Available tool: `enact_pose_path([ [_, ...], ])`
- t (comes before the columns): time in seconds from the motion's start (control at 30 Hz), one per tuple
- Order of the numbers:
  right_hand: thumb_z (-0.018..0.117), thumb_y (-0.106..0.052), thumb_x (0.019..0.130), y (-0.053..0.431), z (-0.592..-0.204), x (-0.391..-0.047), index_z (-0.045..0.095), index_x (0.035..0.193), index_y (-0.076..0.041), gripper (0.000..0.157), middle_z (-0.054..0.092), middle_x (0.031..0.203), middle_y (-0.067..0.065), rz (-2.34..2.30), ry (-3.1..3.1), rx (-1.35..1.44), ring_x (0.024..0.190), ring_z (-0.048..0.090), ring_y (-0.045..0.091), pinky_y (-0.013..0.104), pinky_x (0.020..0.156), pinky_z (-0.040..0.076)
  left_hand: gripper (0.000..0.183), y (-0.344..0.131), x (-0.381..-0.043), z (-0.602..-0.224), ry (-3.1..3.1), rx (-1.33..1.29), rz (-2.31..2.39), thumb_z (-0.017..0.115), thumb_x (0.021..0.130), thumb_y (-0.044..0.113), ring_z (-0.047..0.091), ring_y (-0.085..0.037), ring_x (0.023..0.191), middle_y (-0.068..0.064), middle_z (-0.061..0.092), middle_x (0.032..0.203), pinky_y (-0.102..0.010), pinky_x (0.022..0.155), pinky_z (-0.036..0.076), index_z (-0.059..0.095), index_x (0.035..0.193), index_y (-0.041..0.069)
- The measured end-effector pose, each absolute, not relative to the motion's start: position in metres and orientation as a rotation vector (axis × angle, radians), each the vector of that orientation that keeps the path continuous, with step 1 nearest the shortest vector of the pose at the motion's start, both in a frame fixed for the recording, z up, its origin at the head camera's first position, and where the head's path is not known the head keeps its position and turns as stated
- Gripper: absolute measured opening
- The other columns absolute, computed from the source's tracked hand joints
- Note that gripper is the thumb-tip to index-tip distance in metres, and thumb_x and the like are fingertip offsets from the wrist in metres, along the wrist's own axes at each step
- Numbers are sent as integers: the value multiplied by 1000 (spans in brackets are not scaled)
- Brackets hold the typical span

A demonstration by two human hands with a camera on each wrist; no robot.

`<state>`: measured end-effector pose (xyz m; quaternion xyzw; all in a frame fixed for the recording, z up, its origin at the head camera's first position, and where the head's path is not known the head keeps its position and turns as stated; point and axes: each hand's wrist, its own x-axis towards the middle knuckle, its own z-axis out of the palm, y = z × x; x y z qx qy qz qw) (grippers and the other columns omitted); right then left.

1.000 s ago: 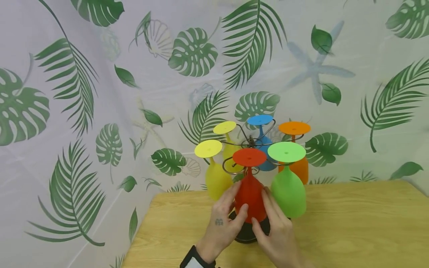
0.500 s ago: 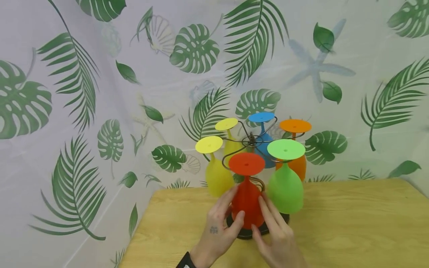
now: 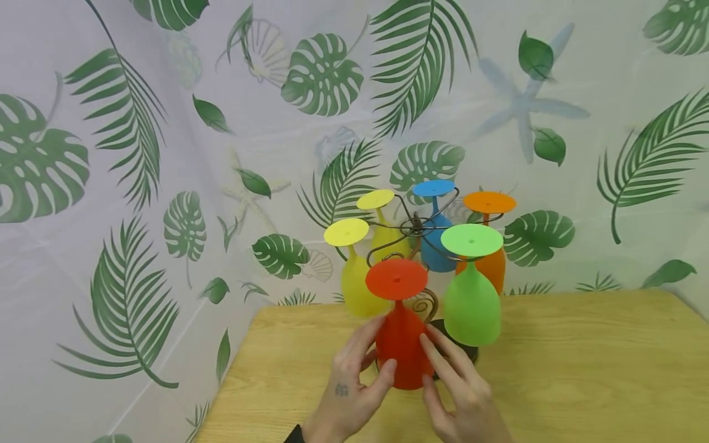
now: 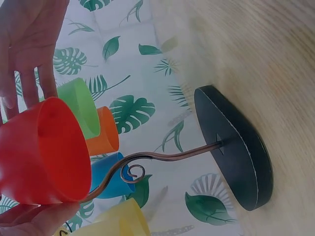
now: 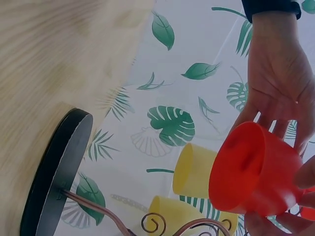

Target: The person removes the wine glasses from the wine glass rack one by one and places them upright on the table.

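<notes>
A red plastic goblet [image 3: 405, 347] is upside down, its foot tilted toward me in front of the wire rack. My left hand [image 3: 346, 384] grips the left of its bowl between thumb and fingers. On the bowl's right, my right hand [image 3: 465, 397] holds it with the fingertips. Both wrist views look into the open mouth of the red goblet [image 4: 64, 152], which is clear of the table. The metal rack [image 3: 418, 226] has curled arms and a black base [image 4: 234, 147]. From it hang a green goblet [image 3: 472, 307], an orange one, a blue one and two yellow ones.
The light wooden table [image 3: 587, 369] carries the rack near its back edge. Behind it hangs a white sheet [image 3: 232, 92] printed with leaves, shells and starfish. The nearest yellow goblet [image 3: 361, 286] hangs just left of the red one.
Both hands have drawn the red goblet toward me and slightly left, off the rack's front arm. A gap now shows between its foot and the rack.
</notes>
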<state>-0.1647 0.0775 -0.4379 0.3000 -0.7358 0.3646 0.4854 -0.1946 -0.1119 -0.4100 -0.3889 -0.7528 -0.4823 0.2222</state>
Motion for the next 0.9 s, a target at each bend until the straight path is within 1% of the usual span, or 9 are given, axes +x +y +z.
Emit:
enact_pose_path([
  [0.07,46,-29,107,79,-438,-166,66,130,6,46,63,132,24,883,-1766,751,121,61,20,9,102,43,58,-113,-192,-411,-2081,-1071,-1339,63,99,8,64,-32,123,-14,57,146,-34,85,60,44,153,9],
  [0.17,47,-23,108,83,-439,-169,69,123,9,41,65,126,25,879,-1700,821,113,62,24,11,104,43,56,-117,-188,-413,-2115,-1066,-1347,62,100,9,65,-30,122,-13,58,144,-35,86,60,44,153,10],
  [0.3,47,-16,108,90,-439,-171,72,114,11,37,67,119,25,855,-1621,930,104,62,22,13,104,44,54,-122,-183,-415,-2150,-1115,-1310,60,100,9,67,-28,118,-14,60,141,-30,86,59,45,152,8],
  [0.43,48,-18,109,96,-439,-170,74,110,9,37,68,113,24,818,-1606,992,96,60,21,12,101,46,53,-126,-179,-418,-2167,-1166,-1320,60,100,9,68,-27,116,-15,61,139,-24,83,59,46,151,7],
  [0.53,53,-17,107,100,-436,-170,76,105,7,33,69,107,23,805,-1552,1053,95,61,23,14,100,49,52,-129,-176,-420,-2177,-1190,-1374,61,100,9,68,-24,115,-15,63,137,-24,81,60,47,150,7],
  [0.67,58,-13,104,105,-428,-171,77,101,4,26,71,101,23,763,-1456,1141,94,62,26,18,99,51,52,-132,-172,-422,-2159,-1239,-1419,62,98,8,70,-22,110,-17,67,131,-26,76,62,49,149,2],
  [0.8,59,-15,104,109,-419,-171,76,106,2,25,73,105,22,704,-1454,1208,98,62,27,20,102,50,49,-134,-168,-421,-2198,-1217,-1526,57,100,7,72,-21,109,-17,68,130,-27,73,62,50,149,3],
  [0.9,60,-18,104,111,-414,-171,74,112,4,28,72,113,24,653,-1473,1274,108,64,31,24,109,46,47,-136,-165,-419,-2251,-1159,-1641,53,101,8,71,-18,109,-16,68,132,-26,73,62,52,148,5],
])
